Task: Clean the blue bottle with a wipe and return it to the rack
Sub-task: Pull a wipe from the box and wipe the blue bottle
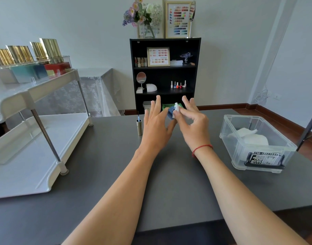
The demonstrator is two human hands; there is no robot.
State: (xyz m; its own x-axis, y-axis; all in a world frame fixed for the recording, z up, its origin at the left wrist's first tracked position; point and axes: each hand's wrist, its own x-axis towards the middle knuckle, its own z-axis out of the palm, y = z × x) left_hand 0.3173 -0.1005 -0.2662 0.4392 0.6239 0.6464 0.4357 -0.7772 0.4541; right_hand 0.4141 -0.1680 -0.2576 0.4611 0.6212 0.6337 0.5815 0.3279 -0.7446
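Holding the blue bottle (169,112) up above the dark worktop (169,183), the left hand (156,128) pinched it near the thumb side while its other fingers stood spread and straight, so the grip on the glass looked thin. The right hand (194,124) pressed a small white wipe (176,108) against the bottle's near side, thumb and forefinger closed on the wipe and the remaining fingers fanned out. How much of the bottle the left thumb actually covered could not be told; the hand hid it.

Its gold cap with the brush (139,127) stood upright on the worktop just left of the left hand, brush pointing up, so the bottle appeared to be open. That was the main hazard, in my judgement: rubbing hard against such a light pinch could twist or tip the bottle and spill polish onto the hands or worktop. A sideways sweep of the left wrist could also knock the cap over and smear its wet brush.

The white rack (45,92) stood well apart at the left, its top tier crowded with gold-capped bottles (27,53), so returning the bottle uncapped, or nudging a neighbour, was a further risk. Spare wipes lay in the clear bin (257,156) at the right.
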